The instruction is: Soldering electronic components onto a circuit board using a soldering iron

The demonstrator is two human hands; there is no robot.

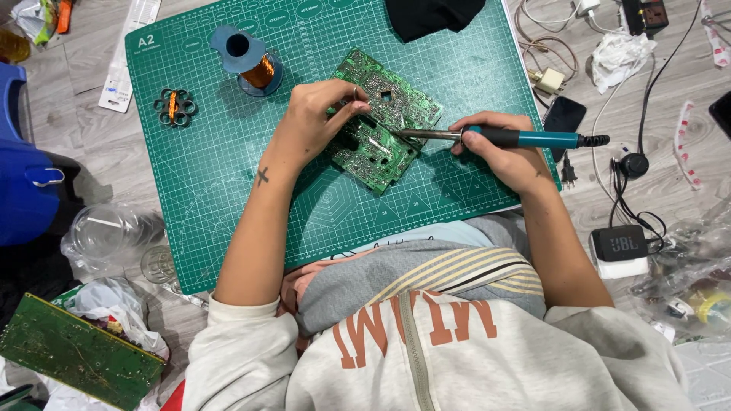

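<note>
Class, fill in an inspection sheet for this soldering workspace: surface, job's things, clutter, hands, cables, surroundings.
Surface: green cutting mat on a pale wood-look floor.
Job's things: green circuit board on the mat; soldering iron, tip on the board.
Clutter: copper wire spool, small coil, black cloth, crumpled tissue, plastic bags, second circuit board.
Hands: left hand steadies the board; right hand grips the iron.
Cables: black and white leads tangled right of the mat, with plugs and a small black speaker.
Surroundings: blue container at left.
</note>
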